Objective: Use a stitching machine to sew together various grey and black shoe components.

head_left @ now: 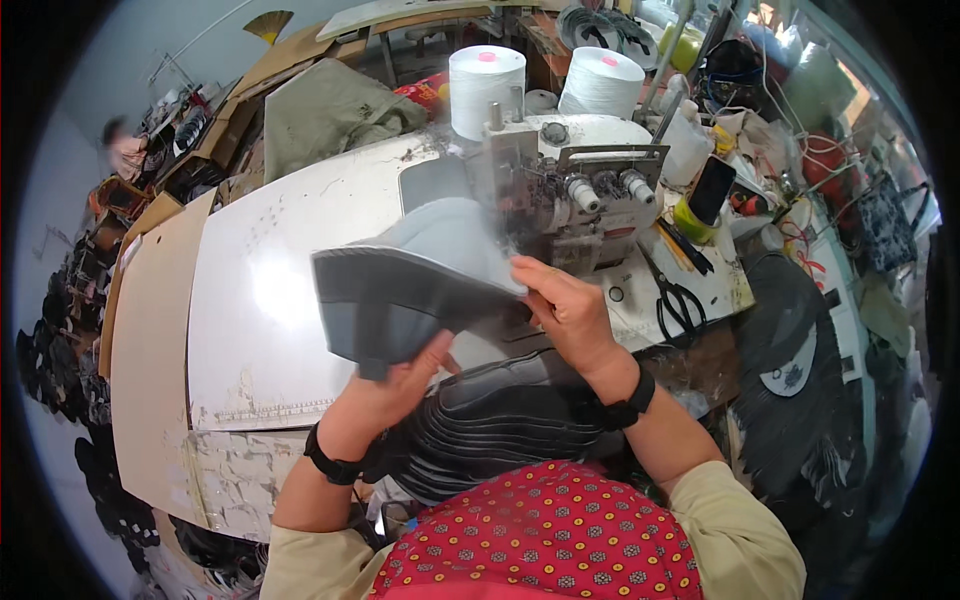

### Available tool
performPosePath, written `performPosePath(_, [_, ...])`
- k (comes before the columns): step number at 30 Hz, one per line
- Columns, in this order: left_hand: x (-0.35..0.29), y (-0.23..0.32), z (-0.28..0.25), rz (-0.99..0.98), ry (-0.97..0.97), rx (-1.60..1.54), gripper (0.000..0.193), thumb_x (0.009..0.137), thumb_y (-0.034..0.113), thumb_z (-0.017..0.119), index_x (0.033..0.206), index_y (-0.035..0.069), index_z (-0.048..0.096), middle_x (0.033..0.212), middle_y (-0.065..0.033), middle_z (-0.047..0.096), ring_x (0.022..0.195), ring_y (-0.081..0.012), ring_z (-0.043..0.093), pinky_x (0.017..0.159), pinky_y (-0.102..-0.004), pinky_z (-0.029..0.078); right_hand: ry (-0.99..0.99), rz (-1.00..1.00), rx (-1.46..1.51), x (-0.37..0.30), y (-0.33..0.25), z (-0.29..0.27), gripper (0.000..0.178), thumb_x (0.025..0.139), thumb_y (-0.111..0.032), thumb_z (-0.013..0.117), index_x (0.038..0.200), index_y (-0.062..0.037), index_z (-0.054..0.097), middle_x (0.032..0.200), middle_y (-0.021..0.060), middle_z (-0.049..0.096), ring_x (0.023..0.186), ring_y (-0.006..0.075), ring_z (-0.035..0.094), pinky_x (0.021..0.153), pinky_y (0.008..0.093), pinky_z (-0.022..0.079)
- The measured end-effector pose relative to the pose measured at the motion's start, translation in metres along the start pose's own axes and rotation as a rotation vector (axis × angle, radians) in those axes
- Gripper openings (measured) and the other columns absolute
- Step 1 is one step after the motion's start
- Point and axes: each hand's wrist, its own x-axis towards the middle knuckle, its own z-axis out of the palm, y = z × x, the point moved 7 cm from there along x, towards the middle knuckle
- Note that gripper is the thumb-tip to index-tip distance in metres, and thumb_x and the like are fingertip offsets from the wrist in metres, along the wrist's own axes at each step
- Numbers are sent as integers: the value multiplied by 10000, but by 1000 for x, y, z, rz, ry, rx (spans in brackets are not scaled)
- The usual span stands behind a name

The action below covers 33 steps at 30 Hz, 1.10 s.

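Both my hands hold up a stiff grey fabric piece (385,310), dark on the near face and paler on the part curving behind. My left hand (405,380) grips its lower edge, the thumb on top and the other fingers partly hidden. At its right corner, my right hand (565,305) pinches the edge between thumb and fingers. Just beyond that corner stands a sewing machine (590,230) with white tension knobs. Below the hands, against the red patterned apron (550,535), lies a stack of dark, curved fabric pieces (500,420).
Two white thread cones (487,95) stand behind the machine. Black scissors (680,305) lie on the white table (255,350) at right, near a phone (712,190) in a yellow-green holder. A grey cloth (335,120) covers the far left. Another person (127,150) is in the background.
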Motion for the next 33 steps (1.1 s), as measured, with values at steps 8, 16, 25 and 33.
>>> performPosePath(8, [16, 13, 14, 498, -241, 592, 266, 820, 48, 694, 1083, 49, 658, 919, -155, 678, 801, -326, 680, 717, -356, 542, -334, 253, -72, -14, -27, -43, 244, 823, -70, 716, 1056, -7, 679, 1056, 153, 708, 890, 299, 703, 736, 349, 567])
performPosePath(16, [84, -64, -64, -155, 285, -158, 221, 971, 285, 628, 897, 77, 614, 660, -13, 567, 519, -116, 454, 515, -279, 382, -532, 411, -355, -33, -126, -243, 356, 715, -92, 806, 1034, 29, 705, 836, 137, 717, 680, 154, 697, 591, 259, 527])
performPosePath(25, [82, -148, -126, -254, 711, -783, 242, 934, 275, 671, 1022, 113, 515, 833, -18, 543, 578, -130, 493, 450, -259, 369, -73, 55, 159, 94, -141, -181, 156, 960, -111, 601, 1031, 8, 674, 839, 73, 676, 522, 95, 596, 424, 205, 424])
performPosePath(33, [-27, -152, -213, -324, 1101, -306, 360, 893, 224, 699, 1117, 32, 492, 817, -52, 545, 633, -160, 511, 476, -279, 416, 12, 295, -334, 199, -18, -51, 291, 802, -260, 754, 768, 25, 709, 644, 152, 666, 640, 265, 691, 600, 399, 520])
